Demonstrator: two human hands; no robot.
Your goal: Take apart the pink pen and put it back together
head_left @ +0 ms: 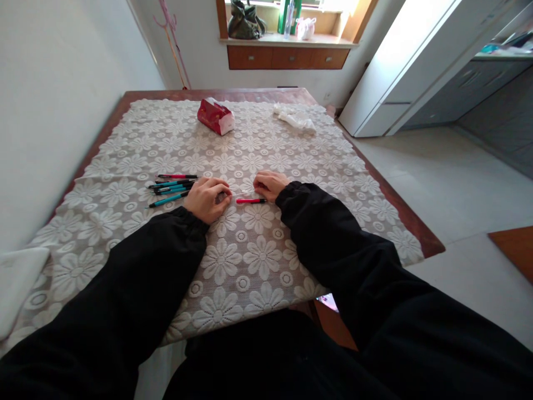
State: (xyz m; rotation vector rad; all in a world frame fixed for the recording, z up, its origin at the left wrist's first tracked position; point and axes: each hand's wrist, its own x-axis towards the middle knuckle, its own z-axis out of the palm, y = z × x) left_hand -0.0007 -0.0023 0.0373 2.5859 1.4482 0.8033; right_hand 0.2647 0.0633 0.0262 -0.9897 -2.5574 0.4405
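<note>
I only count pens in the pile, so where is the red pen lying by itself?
The red pen lies on the lace tablecloth between the left hand and right hand, just below the right hand.

Both hands on table [395, 194] near middle, left hand [207, 199] just left of right hand [270, 184]. Single pen [251, 200] between hands, just before right hand. Cluster of pens [172, 187] just left of left hand, toward table's left edge. Packet [215, 116] and crumpled tissue [295, 117] well behind, near far edge; packet left of tissue.
</note>
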